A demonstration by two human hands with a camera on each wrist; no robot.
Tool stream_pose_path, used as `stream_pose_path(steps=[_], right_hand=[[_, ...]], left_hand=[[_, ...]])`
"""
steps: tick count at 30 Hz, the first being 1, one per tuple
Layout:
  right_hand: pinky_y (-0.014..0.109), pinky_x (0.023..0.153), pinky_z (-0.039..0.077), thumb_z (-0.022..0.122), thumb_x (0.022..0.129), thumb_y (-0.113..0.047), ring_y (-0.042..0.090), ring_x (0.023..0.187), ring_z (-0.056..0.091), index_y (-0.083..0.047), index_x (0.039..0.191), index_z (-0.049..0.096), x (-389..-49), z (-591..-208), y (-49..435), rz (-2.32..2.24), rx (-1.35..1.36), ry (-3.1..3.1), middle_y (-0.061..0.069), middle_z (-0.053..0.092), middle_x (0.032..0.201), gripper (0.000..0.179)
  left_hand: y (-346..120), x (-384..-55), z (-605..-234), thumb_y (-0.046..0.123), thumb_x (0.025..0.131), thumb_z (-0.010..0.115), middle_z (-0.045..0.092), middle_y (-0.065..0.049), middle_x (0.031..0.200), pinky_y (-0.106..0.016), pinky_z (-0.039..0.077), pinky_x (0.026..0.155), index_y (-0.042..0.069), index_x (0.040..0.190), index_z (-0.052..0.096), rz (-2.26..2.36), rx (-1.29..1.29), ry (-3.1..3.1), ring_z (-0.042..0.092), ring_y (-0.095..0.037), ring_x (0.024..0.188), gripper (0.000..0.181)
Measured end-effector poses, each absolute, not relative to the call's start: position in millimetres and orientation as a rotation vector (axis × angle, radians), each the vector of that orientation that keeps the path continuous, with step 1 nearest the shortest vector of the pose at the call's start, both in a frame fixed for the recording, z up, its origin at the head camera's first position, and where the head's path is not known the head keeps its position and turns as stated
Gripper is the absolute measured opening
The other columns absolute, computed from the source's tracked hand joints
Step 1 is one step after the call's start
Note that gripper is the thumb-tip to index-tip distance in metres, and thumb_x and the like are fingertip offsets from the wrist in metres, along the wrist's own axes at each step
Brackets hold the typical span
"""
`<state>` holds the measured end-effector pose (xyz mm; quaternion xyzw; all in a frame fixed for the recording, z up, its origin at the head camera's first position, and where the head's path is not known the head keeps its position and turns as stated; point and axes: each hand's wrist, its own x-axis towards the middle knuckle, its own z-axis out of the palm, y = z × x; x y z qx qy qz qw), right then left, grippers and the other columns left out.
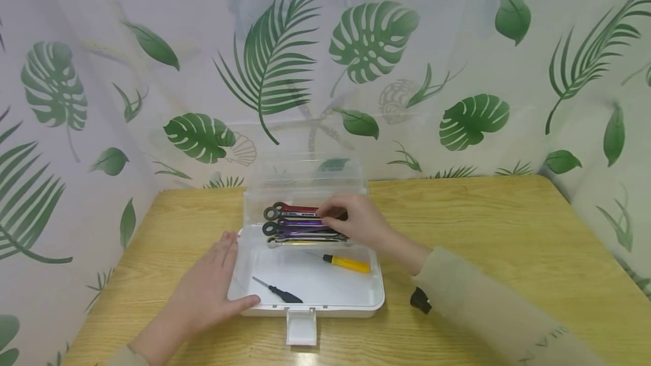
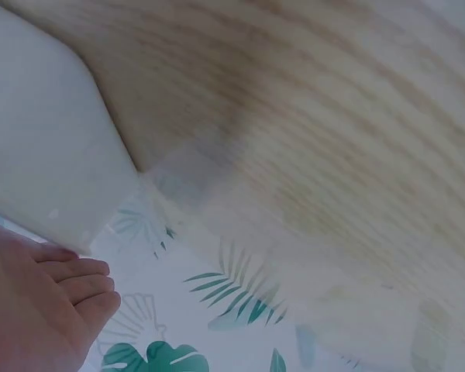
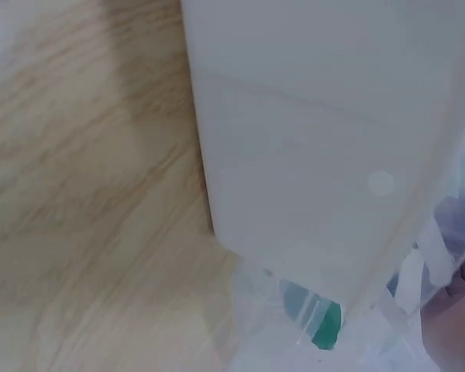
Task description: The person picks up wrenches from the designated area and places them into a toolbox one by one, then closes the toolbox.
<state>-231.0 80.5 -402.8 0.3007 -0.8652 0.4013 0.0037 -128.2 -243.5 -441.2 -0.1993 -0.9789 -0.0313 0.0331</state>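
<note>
A white toolbox with a raised clear lid lies on the table. Several ratchet wrenches, red, grey, purple and gold, lie side by side across its back part, ring ends to the left. My right hand is over their right ends, thumb and index finger pinching a grey wrench near the red one; the hand hides the right ends. My left hand rests against the box's left side, fingers straight, thumb on the front left rim. In the left wrist view, its fingertips lie beside the box's corner.
In the box's front part lie a yellow-handled screwdriver and a black screwdriver. A white latch hangs open at the front. A small black object lies on the wooden table beside the right sleeve. A leaf-patterned cloth hangs behind.
</note>
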Motion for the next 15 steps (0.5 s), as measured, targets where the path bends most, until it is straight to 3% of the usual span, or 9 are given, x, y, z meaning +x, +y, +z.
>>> stream_pose_path(steps=[6,15], right_hand=[[0.041,0.093,0.066,0.072,0.098,-0.002,0.027,0.100,0.077,0.000,0.116,0.077,-231,-397,92,1.316,0.934,-2.700,0.015,0.079,0.114,0.018],[0.045,0.093,0.065,0.074,0.097,-0.001,0.031,0.102,0.076,0.001,0.117,0.076,-235,-389,110,1.338,0.832,-2.642,0.017,0.079,0.113,0.020]], left_hand=[[-248,-141,-433,0.064,0.094,0.067,0.038,-0.031,0.166,-0.059,0.043,0.123,-0.012,0.155,0.042,-0.150,-0.595,-3.006,0.041,-0.049,0.153,0.100],[-254,-171,-416,0.045,0.103,0.064,0.038,-0.031,0.166,-0.062,0.036,0.127,-0.010,0.160,0.032,-0.462,-0.521,-2.947,0.040,-0.051,0.152,0.086]])
